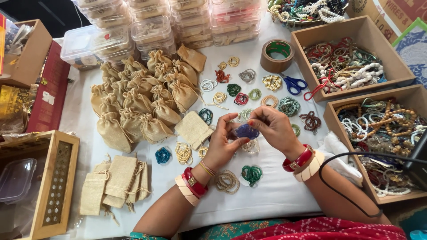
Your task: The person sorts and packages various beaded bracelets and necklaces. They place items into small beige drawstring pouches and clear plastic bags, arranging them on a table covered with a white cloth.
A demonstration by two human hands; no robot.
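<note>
I look down at a table with a white cloth (267, 195) on it. It is full of small things. In the middle my two hands meet over the cloth. My left hand (222, 144) and my right hand (273, 129) both pinch one blue bead string (246, 131), which sits between my fingertips, just above the cloth. My fingers are bent in around it, not spread. Each wrist has red and cream bangles.

Many little bead coils lie on the cloth around my hands. A green coil (251, 173) and a tan coil (227, 181) lie close to my left wrist. A flat sack (193, 129) lies just beside my left hand. A big heap of full sacks (142, 100) sits further left. More flat sacks (116, 183) lie in a pile near the front edge.

Behind the coils I see a tape roll (277, 55) and blue scissors (294, 84) close to each other. On the right are two brown boxes, the far box (311, 66) and the near box (331, 122), both full of beads. Clear tubs (151, 29) are stacked at the back. A wooden box (55, 182) stands at the left. A black cable (342, 191) crosses my right arm.
</note>
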